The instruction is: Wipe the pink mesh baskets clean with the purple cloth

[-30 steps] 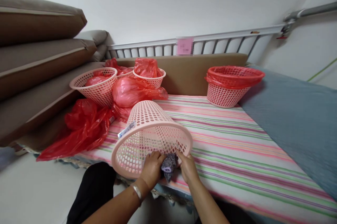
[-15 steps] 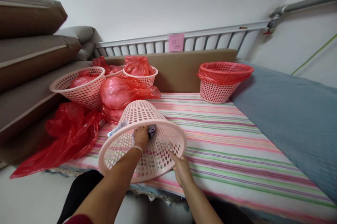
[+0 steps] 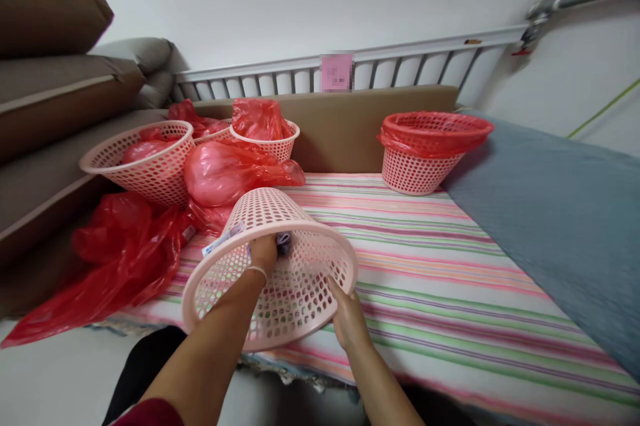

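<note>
A pink perforated plastic basket [image 3: 267,207] lies tipped on its side on the striped sheet, its mouth facing me. My left hand [image 3: 263,251] reaches inside it, closed on a bunched grey-purple cloth [image 3: 284,243] against the inner wall. The fingertips there are partly hidden. My right hand [image 3: 347,311] grips the rim at the lower right, thumb inside the mouth and the other fingers outside. By the left side of the rim, a small pale packet with blue print [image 3: 223,241] lies partly behind the basket.
Stuffed red plastic bags [image 3: 220,173] and more pink baskets [image 3: 165,173] stand to the left. A loose red bag [image 3: 120,246] hangs over the bed edge. At the back right stands a basket with a red liner [image 3: 420,173]. Brown cushions [image 3: 60,86] are stacked left.
My left hand has moved slightly deeper into the basket with the cloth. My right hand keeps its grip on the rim. The view has shifted a little.
</note>
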The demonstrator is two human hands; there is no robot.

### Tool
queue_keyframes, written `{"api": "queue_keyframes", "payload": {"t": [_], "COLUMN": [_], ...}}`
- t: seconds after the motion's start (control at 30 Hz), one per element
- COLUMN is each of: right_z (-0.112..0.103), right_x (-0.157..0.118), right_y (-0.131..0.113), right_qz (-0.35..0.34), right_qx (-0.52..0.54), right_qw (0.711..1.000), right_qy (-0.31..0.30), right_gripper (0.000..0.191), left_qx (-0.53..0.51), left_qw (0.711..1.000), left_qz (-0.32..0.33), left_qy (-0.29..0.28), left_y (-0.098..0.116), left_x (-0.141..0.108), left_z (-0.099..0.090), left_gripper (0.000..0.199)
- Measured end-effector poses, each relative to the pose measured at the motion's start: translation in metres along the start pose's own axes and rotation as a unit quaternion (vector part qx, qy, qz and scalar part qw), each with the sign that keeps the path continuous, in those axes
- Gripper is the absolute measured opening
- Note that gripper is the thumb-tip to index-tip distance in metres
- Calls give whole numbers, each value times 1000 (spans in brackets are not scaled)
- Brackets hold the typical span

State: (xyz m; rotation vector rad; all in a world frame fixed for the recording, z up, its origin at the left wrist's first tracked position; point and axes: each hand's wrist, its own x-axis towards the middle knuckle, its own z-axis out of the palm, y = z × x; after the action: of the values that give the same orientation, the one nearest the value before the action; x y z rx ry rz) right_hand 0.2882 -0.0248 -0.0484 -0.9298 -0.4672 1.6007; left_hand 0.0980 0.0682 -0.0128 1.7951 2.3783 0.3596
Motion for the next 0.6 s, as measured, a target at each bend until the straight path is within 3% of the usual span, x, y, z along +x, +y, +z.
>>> {"api": "queue_keyframes", "payload": {"t": [0.17, 0.37, 0.47, 0.6], "right_z": [1, -6, -10, -12], "right_x": [2, 3, 2, 1], "right_y": [7, 14, 12, 16], "right_qz": [-37, -49, -55, -58], "right_qx": [7, 17, -38, -75], "right_qw": [999, 999, 997, 995], "right_qy": [9, 14, 27, 19], "right_gripper": [58, 58, 57, 56], "left_qx": [15, -20, -62, -81], "left_qw": [999, 988, 970, 961], "left_qz": [37, 150, 229, 253], "left_qy": [-2, -32, -58, -77], "left_y": [3, 16, 16, 11], "left_x": [-32, -119, -157, -173], "left_z": [5, 7, 6, 3], "left_gripper": [30, 20, 23, 27]}}
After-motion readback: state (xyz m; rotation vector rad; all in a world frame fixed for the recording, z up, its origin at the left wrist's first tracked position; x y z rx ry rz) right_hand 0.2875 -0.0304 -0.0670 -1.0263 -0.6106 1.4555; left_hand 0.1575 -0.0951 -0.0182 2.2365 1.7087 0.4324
